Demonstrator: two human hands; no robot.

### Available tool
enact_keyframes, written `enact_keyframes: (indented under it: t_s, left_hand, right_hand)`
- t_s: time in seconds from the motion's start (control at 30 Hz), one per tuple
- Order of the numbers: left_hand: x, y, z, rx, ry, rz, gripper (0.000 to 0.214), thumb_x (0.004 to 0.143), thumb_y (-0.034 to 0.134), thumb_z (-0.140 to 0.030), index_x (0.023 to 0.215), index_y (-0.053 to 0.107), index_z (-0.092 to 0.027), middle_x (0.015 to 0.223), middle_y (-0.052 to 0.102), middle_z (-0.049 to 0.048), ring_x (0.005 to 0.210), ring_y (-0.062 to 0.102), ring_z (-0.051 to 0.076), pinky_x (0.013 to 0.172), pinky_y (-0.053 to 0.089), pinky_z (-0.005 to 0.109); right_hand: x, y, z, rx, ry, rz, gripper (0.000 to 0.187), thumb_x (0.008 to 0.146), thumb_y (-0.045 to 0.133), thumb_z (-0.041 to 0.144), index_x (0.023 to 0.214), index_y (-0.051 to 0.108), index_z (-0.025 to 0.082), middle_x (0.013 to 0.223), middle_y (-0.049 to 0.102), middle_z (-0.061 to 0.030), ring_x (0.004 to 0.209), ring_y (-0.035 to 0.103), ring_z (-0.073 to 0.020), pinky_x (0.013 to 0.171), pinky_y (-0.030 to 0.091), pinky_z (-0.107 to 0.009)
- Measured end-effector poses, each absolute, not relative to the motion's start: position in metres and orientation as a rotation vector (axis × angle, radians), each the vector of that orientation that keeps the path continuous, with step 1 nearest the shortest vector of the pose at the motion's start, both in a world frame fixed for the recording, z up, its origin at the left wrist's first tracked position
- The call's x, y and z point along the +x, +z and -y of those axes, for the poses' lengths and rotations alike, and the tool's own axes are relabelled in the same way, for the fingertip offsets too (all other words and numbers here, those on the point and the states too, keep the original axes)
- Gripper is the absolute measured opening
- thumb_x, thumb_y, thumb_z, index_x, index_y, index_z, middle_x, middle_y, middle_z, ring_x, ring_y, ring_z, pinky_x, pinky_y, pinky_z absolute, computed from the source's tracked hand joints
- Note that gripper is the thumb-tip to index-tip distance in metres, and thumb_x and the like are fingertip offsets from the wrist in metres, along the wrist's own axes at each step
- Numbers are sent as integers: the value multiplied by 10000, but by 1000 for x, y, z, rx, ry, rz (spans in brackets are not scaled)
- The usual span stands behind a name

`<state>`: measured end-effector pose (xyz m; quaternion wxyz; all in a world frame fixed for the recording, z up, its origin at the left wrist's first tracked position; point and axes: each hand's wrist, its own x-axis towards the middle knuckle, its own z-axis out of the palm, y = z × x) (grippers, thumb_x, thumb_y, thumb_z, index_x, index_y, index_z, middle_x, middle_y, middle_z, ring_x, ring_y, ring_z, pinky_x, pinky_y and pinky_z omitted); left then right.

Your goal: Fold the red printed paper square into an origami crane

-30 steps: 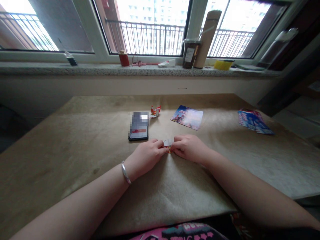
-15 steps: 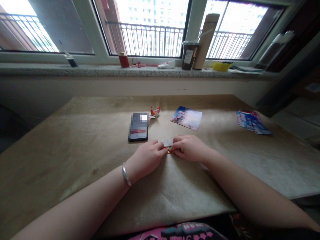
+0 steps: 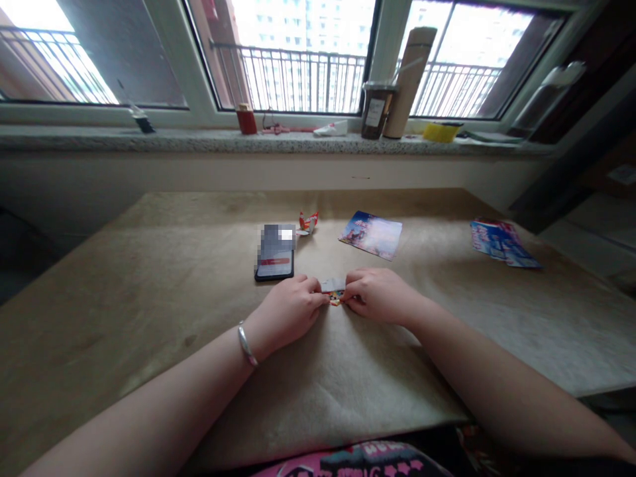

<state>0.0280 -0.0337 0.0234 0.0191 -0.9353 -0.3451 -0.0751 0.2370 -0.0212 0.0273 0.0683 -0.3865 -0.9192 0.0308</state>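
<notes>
Between my hands, on the brown tabletop (image 3: 209, 318), is a small piece of folded paper (image 3: 334, 285), pale on its far part and printed in red and yellow on its near part. My left hand (image 3: 291, 306) grips its left end with closed fingers and wears a silver bracelet at the wrist. On the right end, my right hand (image 3: 377, 293) pinches the paper between thumb and fingers. Fingers cover both ends of it. A phone (image 3: 276, 255) with a lit, partly blurred screen lies just beyond my left hand.
Behind the phone stands a red and white folded paper shape (image 3: 308, 224). A printed blue and pink sheet (image 3: 372, 233) lies beyond my right hand. More printed sheets (image 3: 501, 242) lie far right. The windowsill (image 3: 199, 140) holds a cardboard tube (image 3: 410, 83) and a dark lidded cup (image 3: 376, 109).
My left hand has shifted slightly left and my right hand slightly right. More of the folded paper's printed part shows between them.
</notes>
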Motion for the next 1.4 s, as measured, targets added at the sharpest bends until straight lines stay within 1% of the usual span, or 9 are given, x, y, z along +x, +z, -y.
enact_keyframes:
  t_s: [0.13,0.27,0.5,0.77,0.93,1.03,1.13,1.23,1.4]
  left_hand:
    - [24,23,32,-2915,-253,1046,237,872,447,-143,848,679,-188,824,607,48,793,552,162,723,479,291]
    - [25,25,33,-2895,-206,1040,220,863,451,-141,822,664,-175,825,607,51,774,548,171,699,485,298]
    - [26,26,34,-2905,-185,1079,215,849,459,-139,900,664,-183,862,608,51,813,547,190,747,493,335]
    - [22,24,31,-2901,-199,1090,225,857,449,-145,914,658,-204,872,618,38,797,552,182,732,492,323]
    - [24,25,34,-2891,-172,1061,214,864,436,-151,862,649,-178,875,616,48,794,546,186,706,490,319]
    - [25,25,34,-2897,-196,1077,202,850,446,-141,876,645,-157,881,611,64,818,537,194,741,487,333]
    - [23,22,31,-2957,-274,1116,199,828,465,-122,883,650,-170,887,604,57,847,531,186,785,479,326]
    - [22,19,28,-2987,-321,1126,209,818,466,-112,884,651,-183,887,595,50,843,528,176,790,474,315]
    - [22,18,29,-2946,-268,1076,186,828,454,-128,903,621,-162,901,584,62,846,512,188,782,468,328]
  right_hand:
    - [239,28,21,-1179,104,2771,190,792,538,224,824,720,263,819,668,-10,699,578,-134,597,324,-246]
    - [238,28,22,-1202,96,2773,192,797,529,231,818,719,255,824,668,-11,703,582,-134,593,318,-248]
    - [243,28,21,-1209,89,2774,192,802,530,261,838,716,296,822,674,22,696,588,-125,573,305,-241]
    - [246,29,21,-1215,95,2773,188,795,527,244,808,712,275,829,678,27,706,591,-114,572,312,-236]
    - [247,29,21,-1237,113,2777,183,788,529,234,787,711,257,822,673,13,707,588,-118,578,316,-235]
    - [245,30,22,-1233,101,2786,186,786,522,216,782,706,245,814,668,3,714,586,-126,583,315,-237]
    - [244,31,22,-1219,112,2793,185,787,520,212,796,701,247,823,664,2,720,585,-127,585,312,-237]
    - [244,31,21,-1215,106,2798,185,800,510,221,790,694,240,836,662,-1,717,582,-126,586,308,-238]
    - [242,31,23,-1218,41,2817,184,818,486,222,812,669,207,833,659,-24,739,587,-141,599,317,-246]
